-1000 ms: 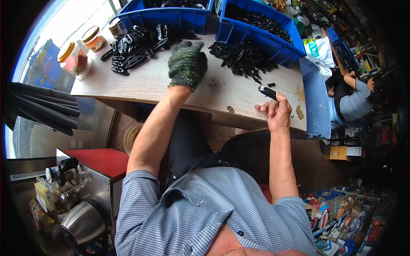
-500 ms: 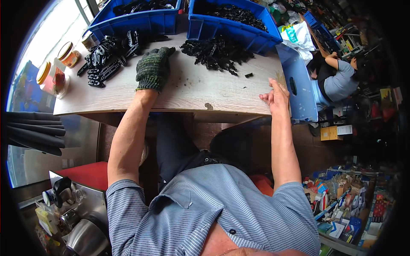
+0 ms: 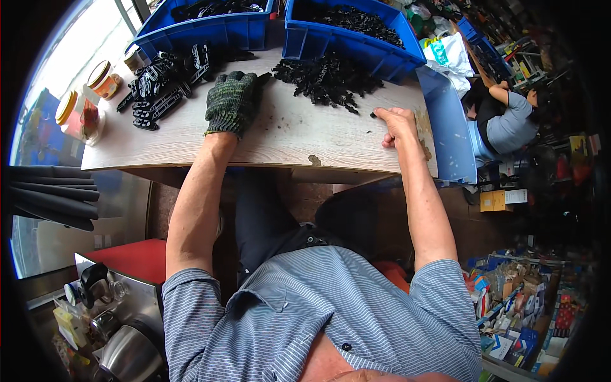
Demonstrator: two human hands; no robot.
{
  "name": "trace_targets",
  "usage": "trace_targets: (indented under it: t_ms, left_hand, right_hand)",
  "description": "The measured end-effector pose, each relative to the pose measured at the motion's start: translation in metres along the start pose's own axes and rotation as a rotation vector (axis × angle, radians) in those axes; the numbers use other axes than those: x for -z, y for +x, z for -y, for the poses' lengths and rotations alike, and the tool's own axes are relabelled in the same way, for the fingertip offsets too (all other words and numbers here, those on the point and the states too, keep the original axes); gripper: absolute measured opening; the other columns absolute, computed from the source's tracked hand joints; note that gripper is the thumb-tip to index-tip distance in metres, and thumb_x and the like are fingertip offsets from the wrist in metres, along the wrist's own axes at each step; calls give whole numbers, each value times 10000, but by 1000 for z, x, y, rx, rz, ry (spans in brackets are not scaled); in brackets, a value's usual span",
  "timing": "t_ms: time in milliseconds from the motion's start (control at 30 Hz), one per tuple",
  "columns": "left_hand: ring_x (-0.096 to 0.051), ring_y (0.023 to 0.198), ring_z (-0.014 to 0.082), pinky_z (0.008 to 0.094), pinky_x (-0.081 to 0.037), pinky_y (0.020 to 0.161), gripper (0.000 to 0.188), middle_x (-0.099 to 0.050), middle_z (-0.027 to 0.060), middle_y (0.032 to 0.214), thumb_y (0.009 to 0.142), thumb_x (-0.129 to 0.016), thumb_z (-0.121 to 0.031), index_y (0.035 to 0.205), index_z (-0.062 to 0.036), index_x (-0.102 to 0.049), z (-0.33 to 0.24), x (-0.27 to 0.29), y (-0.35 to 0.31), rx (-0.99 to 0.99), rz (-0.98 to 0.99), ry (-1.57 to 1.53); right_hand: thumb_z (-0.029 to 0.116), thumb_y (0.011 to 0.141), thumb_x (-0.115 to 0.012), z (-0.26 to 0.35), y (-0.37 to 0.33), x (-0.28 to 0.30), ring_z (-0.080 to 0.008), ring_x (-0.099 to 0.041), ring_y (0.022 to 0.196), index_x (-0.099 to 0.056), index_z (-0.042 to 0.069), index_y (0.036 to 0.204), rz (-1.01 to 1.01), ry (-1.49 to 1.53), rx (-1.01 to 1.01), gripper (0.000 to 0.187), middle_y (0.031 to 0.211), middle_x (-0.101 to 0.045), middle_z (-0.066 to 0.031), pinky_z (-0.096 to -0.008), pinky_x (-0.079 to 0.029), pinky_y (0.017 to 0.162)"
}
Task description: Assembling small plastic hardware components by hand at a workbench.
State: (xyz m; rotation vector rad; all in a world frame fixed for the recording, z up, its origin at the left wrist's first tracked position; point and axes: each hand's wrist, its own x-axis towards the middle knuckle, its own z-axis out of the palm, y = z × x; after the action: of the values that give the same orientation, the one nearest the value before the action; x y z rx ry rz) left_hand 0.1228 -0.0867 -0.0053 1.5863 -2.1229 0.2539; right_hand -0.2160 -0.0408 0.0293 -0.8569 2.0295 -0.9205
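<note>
My left hand [image 3: 232,105], in a dark green knitted glove, rests on the table with its fingers curled. A dark tip shows beside its thumb side; what the hand holds is hidden. My bare right hand [image 3: 399,125] is at the table's right side, its fingertips closed at a small black piece [image 3: 373,115]. Just beyond lies a loose heap of small black pieces [image 3: 331,79]. Left of the glove is a pile of longer black parts with pale outlines [image 3: 159,89].
Two blue bins [image 3: 210,35] of black parts stand along the table's [image 3: 280,143] far edge. Lidded jars [image 3: 79,114] are at the left. A light blue bin [image 3: 449,127] adjoins the right edge; another person [image 3: 509,121] sits beyond it.
My right hand has moved left and its fingertips have come to the small black piece. The gloved left hand has shifted slightly, and a dark tip shows more clearly beside it.
</note>
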Motion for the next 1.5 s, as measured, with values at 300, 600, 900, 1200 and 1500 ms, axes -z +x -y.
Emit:
trace_targets:
  t_ms: [300, 600, 900, 1200, 1500]
  left_hand:
    - [-622, 961, 365, 482, -515, 817, 260, -682, 129, 952, 944, -550, -336, 921, -133, -710, 6, -2, -1, 79, -6, -11]
    - [-622, 1042, 375, 469, -484, 915, 291, -691, 142, 1100, 952, -583, -361, 1061, -130, -722, 8, -1, -2, 125, -167, -106]
    - [-682, 974, 163, 292, -537, 884, 240, -726, 120, 1095, 920, -686, -86, 1153, -30, -702, -98, 2, -60, 187, -37, -1105]
    - [-660, 880, 148, 290, -570, 707, 415, -676, 80, 1137, 959, -638, -164, 1355, -68, -563, -144, 13, -53, 454, 554, -1634]
    - [-650, 840, 132, 269, -547, 655, 431, -669, 90, 1022, 954, -641, -177, 1361, -63, -557, -138, 0, -33, 257, 640, -1687]
  right_hand:
    - [233, 842, -752, -19, -2, 13, -111, -453, 370, -642, 47, 947, 76, 152, 86, 240, 509, -454, 6, -320, -492, 385]
    - [138, 879, -721, -55, -17, 18, -105, -458, 377, -643, 10, 862, 138, 556, 299, 151, 469, -449, 14, -325, -569, 550]
    - [153, 873, -737, -58, -37, 3, -106, -474, 387, -648, 25, 857, 215, 594, 324, 157, 462, -446, 18, -320, -560, 540]
    - [181, 874, -742, -52, -56, -14, -91, -435, 398, -649, 62, 831, 314, 536, 316, 156, 465, -439, 30, -317, -539, 524]
    - [202, 900, -718, -49, -60, -21, -53, -384, 399, -685, 38, 874, 393, 413, 370, 170, 544, -504, 34, -255, -456, 436]
